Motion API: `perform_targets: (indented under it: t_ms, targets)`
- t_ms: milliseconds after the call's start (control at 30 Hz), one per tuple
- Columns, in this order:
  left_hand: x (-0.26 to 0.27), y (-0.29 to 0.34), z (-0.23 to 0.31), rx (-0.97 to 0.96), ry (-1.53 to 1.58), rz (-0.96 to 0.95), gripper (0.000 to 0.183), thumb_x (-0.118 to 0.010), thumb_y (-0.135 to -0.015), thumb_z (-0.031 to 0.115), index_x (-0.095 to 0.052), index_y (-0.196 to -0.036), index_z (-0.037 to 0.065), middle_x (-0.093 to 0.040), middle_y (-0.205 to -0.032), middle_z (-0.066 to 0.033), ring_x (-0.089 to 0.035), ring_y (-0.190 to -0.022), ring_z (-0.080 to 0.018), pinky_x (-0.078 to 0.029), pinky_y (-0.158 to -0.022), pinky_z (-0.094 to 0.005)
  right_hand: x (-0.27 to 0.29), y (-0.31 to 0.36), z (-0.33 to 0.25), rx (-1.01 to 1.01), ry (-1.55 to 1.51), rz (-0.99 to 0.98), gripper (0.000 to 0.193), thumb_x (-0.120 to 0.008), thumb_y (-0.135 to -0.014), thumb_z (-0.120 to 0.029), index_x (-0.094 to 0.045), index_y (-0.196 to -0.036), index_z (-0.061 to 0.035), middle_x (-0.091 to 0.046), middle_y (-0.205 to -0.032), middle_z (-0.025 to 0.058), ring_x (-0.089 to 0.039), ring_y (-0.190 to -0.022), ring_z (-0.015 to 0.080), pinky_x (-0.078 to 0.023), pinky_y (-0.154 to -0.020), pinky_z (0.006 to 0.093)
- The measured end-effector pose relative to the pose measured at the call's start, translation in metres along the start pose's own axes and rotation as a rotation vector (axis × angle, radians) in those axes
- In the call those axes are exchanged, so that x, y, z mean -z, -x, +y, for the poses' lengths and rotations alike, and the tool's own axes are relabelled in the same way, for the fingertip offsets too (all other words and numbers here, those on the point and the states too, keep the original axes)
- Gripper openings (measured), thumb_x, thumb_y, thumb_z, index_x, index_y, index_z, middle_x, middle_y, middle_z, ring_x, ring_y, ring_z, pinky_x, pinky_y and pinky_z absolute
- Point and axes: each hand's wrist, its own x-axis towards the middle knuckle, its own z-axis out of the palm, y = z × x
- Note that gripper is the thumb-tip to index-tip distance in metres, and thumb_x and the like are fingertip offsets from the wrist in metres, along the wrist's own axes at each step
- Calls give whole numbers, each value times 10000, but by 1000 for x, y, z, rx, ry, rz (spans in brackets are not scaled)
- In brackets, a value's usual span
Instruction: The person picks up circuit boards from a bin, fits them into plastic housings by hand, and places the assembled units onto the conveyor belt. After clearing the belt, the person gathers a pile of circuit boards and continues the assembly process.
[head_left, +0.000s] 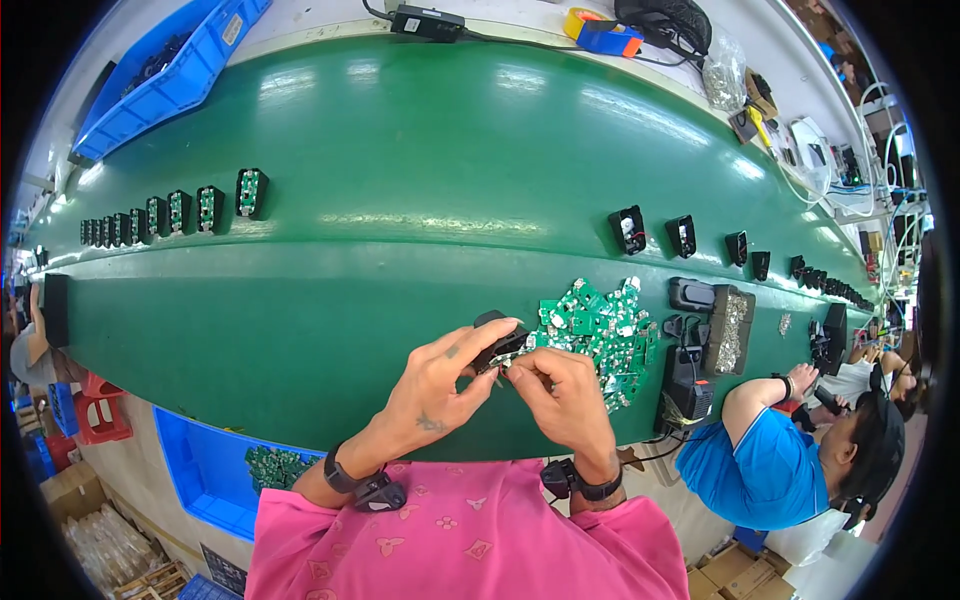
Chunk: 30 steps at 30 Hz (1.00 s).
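Observation:
My left hand (430,392) is closed around a small black plastic housing (497,338), tilted above the green bench in front of me. Pale and green parts show at its open side. Right beside it, my right hand (562,398) has its fingertips pinched together at the housing's lower edge; what they grip is too small to make out. A loose pile of green circuit boards (607,335) lies on the bench just beyond and to the right of my right hand.
Black housings with boards (251,192) line up at the left, and more open housings (628,230) stretch off to the right. A box of small metal parts (731,330) sits right of the pile. A co-worker in blue (765,455) sits nearby. Below the bench is a blue bin (205,480).

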Motion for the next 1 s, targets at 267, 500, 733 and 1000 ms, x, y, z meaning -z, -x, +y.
perform_targets:
  t_ms: [267,500,733,1000]
  targets:
    - [1,3,-13,0,-192,67,541,-629,-831,-75,-570,-1346,77,-653,-1178,-161,-690,-1021,-248,-619,-818,-344,-26,-5,7,37,93,105,49,-632,-878,-24,-639,-867,23,-649,-779,174,-644,-708,360,-502,-619,410]
    - [1,-5,-15,95,362,128,520,-569,-943,-8,-422,-1435,69,-598,-1229,-121,-681,-971,-171,-597,-781,-312,-32,6,14,-190,-205,393,113,-650,-923,-68,-627,-924,42,-644,-732,79,-591,-573,138,-458,-506,265]
    - [16,1,-15,60,399,-83,598,-571,-869,-98,-457,-1424,92,-593,-1197,-128,-696,-829,-145,-582,-703,-288,-33,-1,24,-176,-701,324,75,-586,-963,-28,-579,-988,43,-636,-757,87,-588,-536,105,-478,-477,233]
    - [20,-5,-11,138,229,-85,591,-597,-830,-136,-537,-1381,69,-586,-1283,-121,-682,-920,-153,-580,-728,-271,-31,2,19,-136,-536,262,130,-606,-952,-36,-635,-876,66,-652,-720,76,-583,-539,97,-455,-455,234]
